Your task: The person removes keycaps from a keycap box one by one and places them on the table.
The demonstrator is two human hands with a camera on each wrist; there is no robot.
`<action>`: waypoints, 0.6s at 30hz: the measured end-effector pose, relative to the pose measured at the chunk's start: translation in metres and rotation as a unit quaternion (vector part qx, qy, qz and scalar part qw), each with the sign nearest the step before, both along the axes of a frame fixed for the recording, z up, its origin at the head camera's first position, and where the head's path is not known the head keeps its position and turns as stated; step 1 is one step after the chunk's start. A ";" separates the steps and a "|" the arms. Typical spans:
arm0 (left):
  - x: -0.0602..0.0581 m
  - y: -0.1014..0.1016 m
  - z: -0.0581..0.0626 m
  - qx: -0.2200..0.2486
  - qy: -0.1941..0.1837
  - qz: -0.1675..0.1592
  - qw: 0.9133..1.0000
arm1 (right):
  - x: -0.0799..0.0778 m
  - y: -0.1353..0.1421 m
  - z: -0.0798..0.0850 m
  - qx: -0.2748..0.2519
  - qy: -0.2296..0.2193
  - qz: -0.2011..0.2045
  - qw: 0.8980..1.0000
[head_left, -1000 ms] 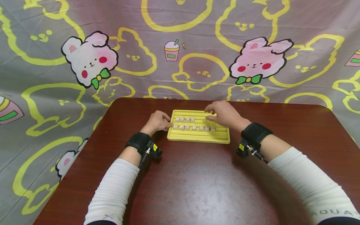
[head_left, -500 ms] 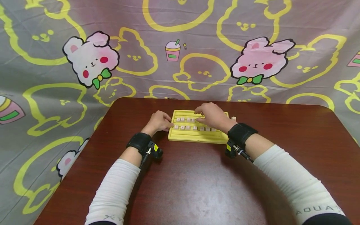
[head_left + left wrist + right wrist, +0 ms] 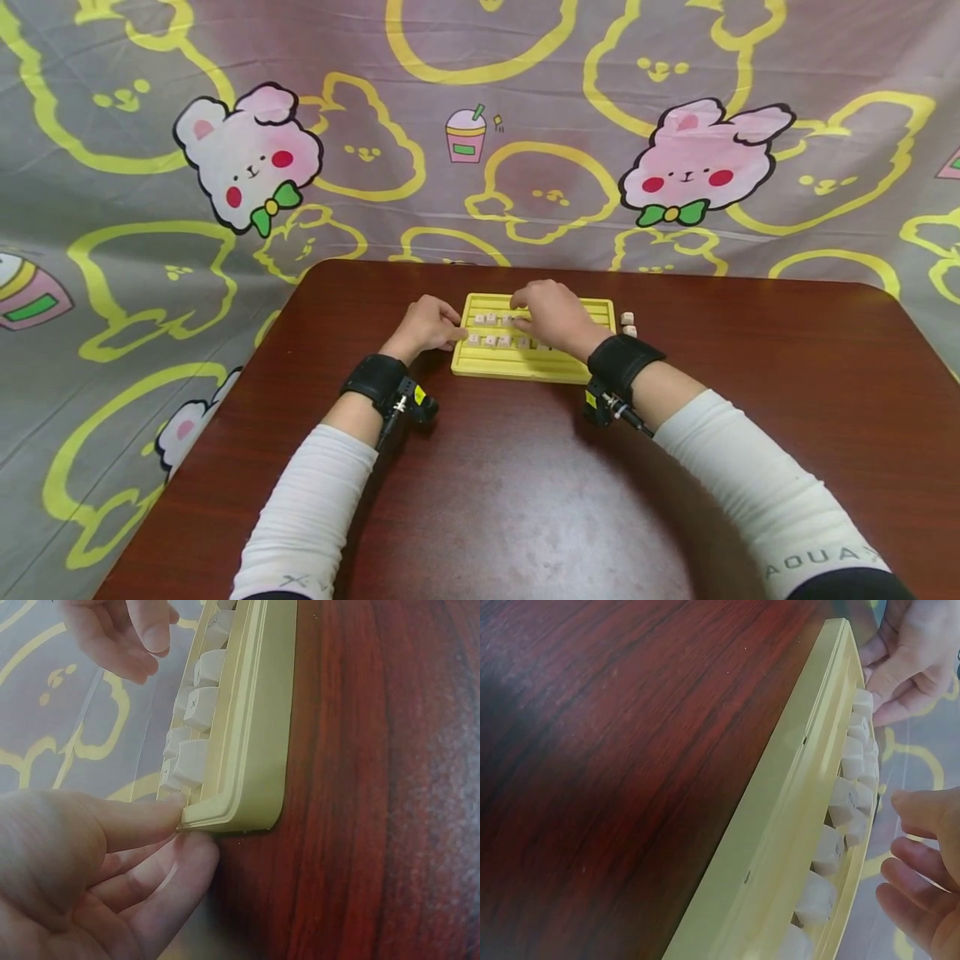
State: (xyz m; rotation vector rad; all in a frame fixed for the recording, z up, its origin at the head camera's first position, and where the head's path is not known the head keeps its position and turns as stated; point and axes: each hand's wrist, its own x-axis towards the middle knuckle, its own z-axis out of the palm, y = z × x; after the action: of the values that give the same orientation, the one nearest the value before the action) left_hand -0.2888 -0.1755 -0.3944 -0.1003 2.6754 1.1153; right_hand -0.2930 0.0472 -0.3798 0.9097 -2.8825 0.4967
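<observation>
A yellow tray (image 3: 517, 364) with long grooves lies on the table. Two rows of small white letter blocks (image 3: 497, 341), shaped like keycaps, stand in it; one shows an X in the left wrist view. At the tray's left edge, my left hand (image 3: 426, 325) pinches the rim (image 3: 259, 750) between thumb and fingers. My right hand (image 3: 561, 317) hovers over the middle of the tray, hiding part of both rows. Its fingers (image 3: 922, 859) are relaxed and slightly bent, with nothing between them in the right wrist view.
Two loose white blocks (image 3: 627, 318) sit on the brown wooden table (image 3: 510, 500) just right of the tray. Behind the table hangs a patterned cloth (image 3: 540, 192) with rabbit drawings.
My right hand has moved left across the tray, from its right part to the middle, uncovering the loose blocks on the right. My left hand keeps its hold on the rim.
</observation>
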 end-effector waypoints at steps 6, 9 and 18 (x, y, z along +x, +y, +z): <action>0.000 0.000 0.001 -0.002 0.000 -0.004 1.000 | -0.001 -0.003 -0.003 0.009 -0.010 -0.012 1.000; 0.001 0.001 0.002 -0.004 0.000 -0.005 1.000 | -0.001 -0.003 -0.004 0.012 -0.018 -0.014 1.000; 0.002 0.001 0.002 -0.005 0.000 0.002 1.000 | -0.003 -0.003 -0.011 0.010 -0.022 -0.019 1.000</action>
State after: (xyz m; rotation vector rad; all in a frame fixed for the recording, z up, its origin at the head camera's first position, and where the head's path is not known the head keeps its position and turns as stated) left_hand -0.2868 -0.1741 -0.3922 -0.1075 2.6825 1.1046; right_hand -0.2958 0.0441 -0.3908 0.8557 -2.9446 0.4911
